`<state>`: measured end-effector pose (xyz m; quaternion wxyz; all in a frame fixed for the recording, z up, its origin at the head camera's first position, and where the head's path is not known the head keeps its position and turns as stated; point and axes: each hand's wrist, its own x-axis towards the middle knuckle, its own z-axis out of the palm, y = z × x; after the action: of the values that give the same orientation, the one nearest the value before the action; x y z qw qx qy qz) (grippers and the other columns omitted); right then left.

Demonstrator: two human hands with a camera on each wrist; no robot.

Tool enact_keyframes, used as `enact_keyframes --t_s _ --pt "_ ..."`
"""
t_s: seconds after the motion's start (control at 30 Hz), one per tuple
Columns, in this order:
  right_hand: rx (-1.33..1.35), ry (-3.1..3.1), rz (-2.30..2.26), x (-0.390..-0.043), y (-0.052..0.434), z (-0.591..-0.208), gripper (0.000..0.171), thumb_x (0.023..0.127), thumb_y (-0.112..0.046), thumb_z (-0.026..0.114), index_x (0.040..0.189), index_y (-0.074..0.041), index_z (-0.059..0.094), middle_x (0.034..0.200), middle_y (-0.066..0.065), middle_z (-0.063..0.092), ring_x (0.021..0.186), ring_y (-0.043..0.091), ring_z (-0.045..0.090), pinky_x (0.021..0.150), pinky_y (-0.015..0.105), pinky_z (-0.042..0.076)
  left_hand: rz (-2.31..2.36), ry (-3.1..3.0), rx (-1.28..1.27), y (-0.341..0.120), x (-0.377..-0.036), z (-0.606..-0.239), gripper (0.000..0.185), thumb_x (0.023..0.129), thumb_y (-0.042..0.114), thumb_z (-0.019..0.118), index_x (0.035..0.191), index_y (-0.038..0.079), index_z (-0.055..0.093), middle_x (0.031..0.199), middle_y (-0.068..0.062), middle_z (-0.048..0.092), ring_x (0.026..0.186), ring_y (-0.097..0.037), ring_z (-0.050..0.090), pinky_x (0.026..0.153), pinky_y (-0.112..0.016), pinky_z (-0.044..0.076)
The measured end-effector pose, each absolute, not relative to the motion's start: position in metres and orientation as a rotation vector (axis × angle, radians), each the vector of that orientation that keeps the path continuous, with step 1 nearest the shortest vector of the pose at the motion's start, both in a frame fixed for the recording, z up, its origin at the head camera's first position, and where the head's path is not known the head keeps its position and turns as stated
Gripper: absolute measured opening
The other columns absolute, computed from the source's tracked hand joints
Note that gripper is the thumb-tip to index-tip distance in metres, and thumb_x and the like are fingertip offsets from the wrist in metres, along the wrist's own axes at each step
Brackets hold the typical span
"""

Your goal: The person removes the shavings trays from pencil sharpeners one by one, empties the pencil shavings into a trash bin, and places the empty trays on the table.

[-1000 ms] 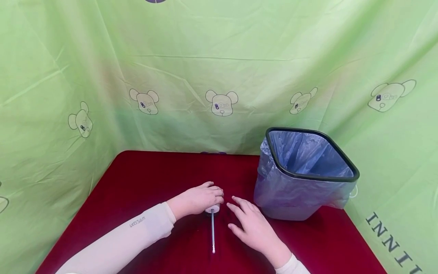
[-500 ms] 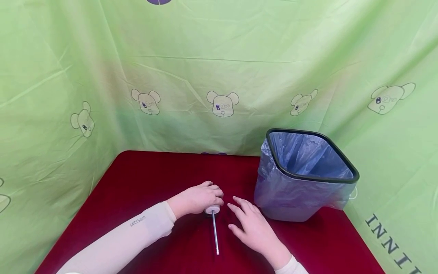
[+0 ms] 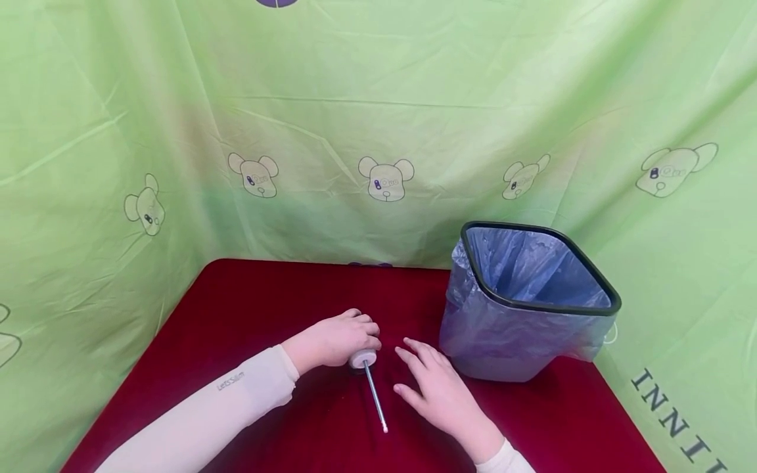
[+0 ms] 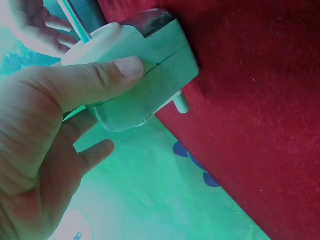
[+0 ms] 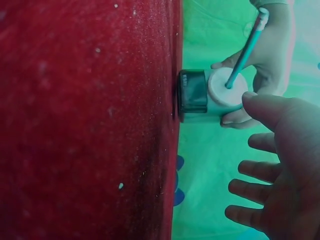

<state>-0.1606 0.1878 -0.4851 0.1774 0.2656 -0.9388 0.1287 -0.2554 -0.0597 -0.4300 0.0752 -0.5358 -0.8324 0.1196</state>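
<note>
Head view: red cloth-covered surface [image 3: 248, 309] carries a bag-lined grey square bin [image 3: 520, 309] just beyond the right hand [image 3: 440, 394], which lies flat, fingers spread. Left hand [image 3: 334, 341] clamps a small white-and-grey box [image 4: 145, 75], steadying its thin metal rod [image 3: 375, 397]. Only the left wrist view shows a side peg.

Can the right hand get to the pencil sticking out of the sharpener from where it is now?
Probably yes. The right hand lies open on the red table just beside the pencil, with nothing between them. The left hand grips only the sharpener, leaving the pencil's shaft bare.
</note>
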Motion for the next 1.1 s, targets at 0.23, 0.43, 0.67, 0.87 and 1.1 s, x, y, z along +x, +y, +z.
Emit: enact_keyframes --t_s 0.23,0.43,0.67,0.87,1.1 --pt "0.753 -2.656 0.388 -0.160 0.188 -0.486 0.062 0.090 -0.041 0.077 0.143 -0.016 0.059 0.148 0.009 0.054 0.136 0.029 0.052 0.108 0.052 0.046 0.340 -2.504 -1.601 -0.066 -0.253 -0.422 0.049 0.076 0.009 0.085 0.118 0.030 0.071 0.121 0.009 0.065 0.116 -0.014 0.059 0.102 -0.038 0.047" --pt "0.751 -2.651 0.382 -0.161 0.188 -0.487 0.061 0.090 -0.042 0.075 0.144 -0.017 0.058 0.148 0.007 0.053 0.136 0.028 0.052 0.108 0.052 0.046 0.305 -2.483 -1.605 -0.069 -0.251 -0.418 0.048 0.075 0.012 0.087 0.118 0.029 0.072 0.120 0.009 0.066 0.114 -0.015 0.060 0.101 -0.039 0.048" --pt "0.724 -2.704 0.479 -0.159 0.188 -0.487 0.062 0.090 -0.041 0.075 0.145 -0.018 0.057 0.149 0.005 0.053 0.135 0.028 0.053 0.108 0.052 0.046 0.233 -2.526 -1.626 -0.073 -0.249 -0.414 0.051 0.072 0.014 0.089 0.117 0.029 0.071 0.116 0.010 0.065 0.112 -0.014 0.059 0.101 -0.037 0.048" --pt "0.687 -2.727 0.538 -0.159 0.187 -0.486 0.062 0.091 -0.041 0.075 0.145 -0.018 0.057 0.148 0.004 0.054 0.136 0.026 0.052 0.110 0.050 0.045 0.167 -2.568 -1.642 -0.076 -0.245 -0.407 0.053 0.070 0.013 0.090 0.117 0.029 0.071 0.113 0.011 0.065 0.110 -0.013 0.059 0.101 -0.036 0.047" --pt "0.691 -2.721 0.564 -0.159 0.186 -0.484 0.060 0.091 -0.039 0.076 0.144 -0.018 0.058 0.148 0.003 0.054 0.136 0.024 0.052 0.109 0.048 0.046 0.134 -2.632 -1.629 -0.078 -0.243 -0.399 0.055 0.071 0.020 0.093 0.121 0.027 0.069 0.114 0.010 0.065 0.111 -0.011 0.060 0.103 -0.035 0.046"
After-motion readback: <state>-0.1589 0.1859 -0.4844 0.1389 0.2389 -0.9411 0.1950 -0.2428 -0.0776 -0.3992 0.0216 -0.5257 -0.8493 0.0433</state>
